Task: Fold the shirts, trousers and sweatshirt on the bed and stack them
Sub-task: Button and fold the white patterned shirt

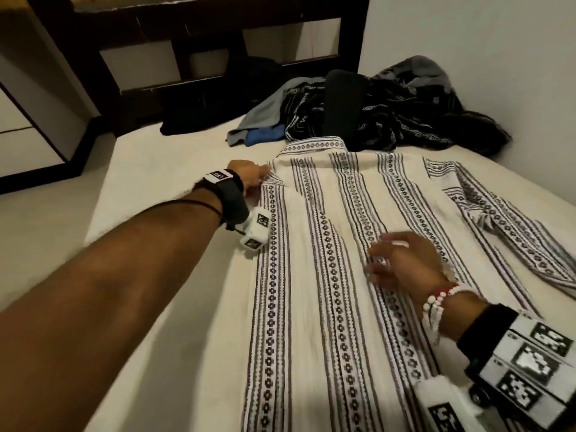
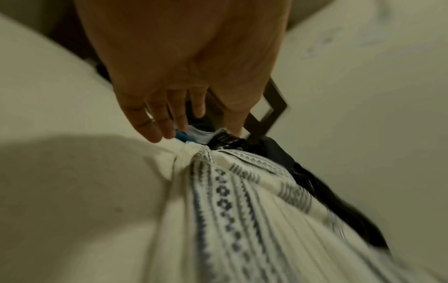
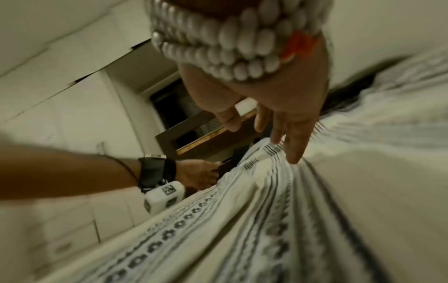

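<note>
A white shirt with black patterned stripes lies flat on the bed, collar at the far end. Its left edge is folded in, and its right sleeve lies spread out to the right. My left hand rests at the shirt's left shoulder beside the collar. In the left wrist view its fingers are straight, just above the shirt edge. My right hand lies over the shirt's middle, and straight fingertips touch the cloth.
A heap of dark and grey clothes with a blue piece sits at the head of the bed, just past the collar. A dark wooden headboard stands behind it. A wall runs along the bed's right side.
</note>
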